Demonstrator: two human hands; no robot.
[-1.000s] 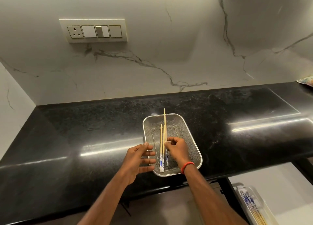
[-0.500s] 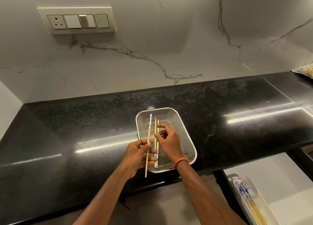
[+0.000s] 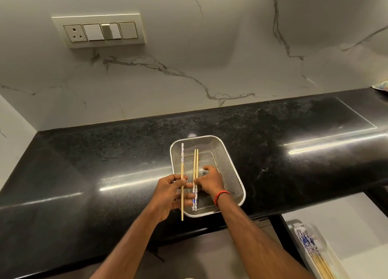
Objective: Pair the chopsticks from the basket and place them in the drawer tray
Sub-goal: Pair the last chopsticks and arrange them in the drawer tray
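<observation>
A metal mesh basket (image 3: 228,152) sits near the front edge of the black counter. My left hand (image 3: 168,194) is at its left rim, pinching a single chopstick (image 3: 182,163) held upright, with the blue-and-white patterned end pointing away from me. Two more chopsticks (image 3: 195,165) lie side by side in the basket, their patterned ends toward me. My right hand (image 3: 210,182), with a red wristband, rests over them with its fingertips on them. At the lower right, a white drawer tray (image 3: 327,247) holds several chopsticks (image 3: 312,251).
The black stone counter (image 3: 105,163) runs left to right below a marble wall with a switch panel (image 3: 98,30). A patterned object (image 3: 381,85) shows at the far right edge. The open drawer is below the counter's front edge on the right.
My left hand has taken one chopstick out of the group and holds it apart at the basket's left rim. My right hand has stayed on the two remaining chopsticks.
</observation>
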